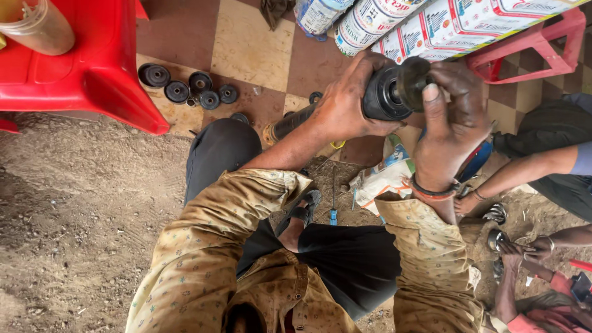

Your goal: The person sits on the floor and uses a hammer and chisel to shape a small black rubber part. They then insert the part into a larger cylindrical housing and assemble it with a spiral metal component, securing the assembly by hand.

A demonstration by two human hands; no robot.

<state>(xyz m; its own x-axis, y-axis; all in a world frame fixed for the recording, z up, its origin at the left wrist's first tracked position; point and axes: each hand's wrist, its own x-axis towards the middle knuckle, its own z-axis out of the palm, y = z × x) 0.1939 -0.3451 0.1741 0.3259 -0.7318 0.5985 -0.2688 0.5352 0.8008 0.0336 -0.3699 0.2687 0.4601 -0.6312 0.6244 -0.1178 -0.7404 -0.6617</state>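
Observation:
My left hand (345, 105) grips a black cylindrical tube (379, 95) that slopes down to the left towards a brass-coloured end (271, 132). My right hand (453, 114) holds a dark round cap-like part (412, 80) at the tube's open upper end. Both hands are greasy. Beneath them are my knees in dark trousers and my mustard-coloured sleeves.
Several black rubber discs (185, 89) lie on the tiled floor beside a red plastic chair (92, 68). Printed cylindrical packs (431, 24) rest on a red stool (542, 49). A blue-handled screwdriver (333, 206) lies on the dirt. Other people's arms (530, 169) work at right.

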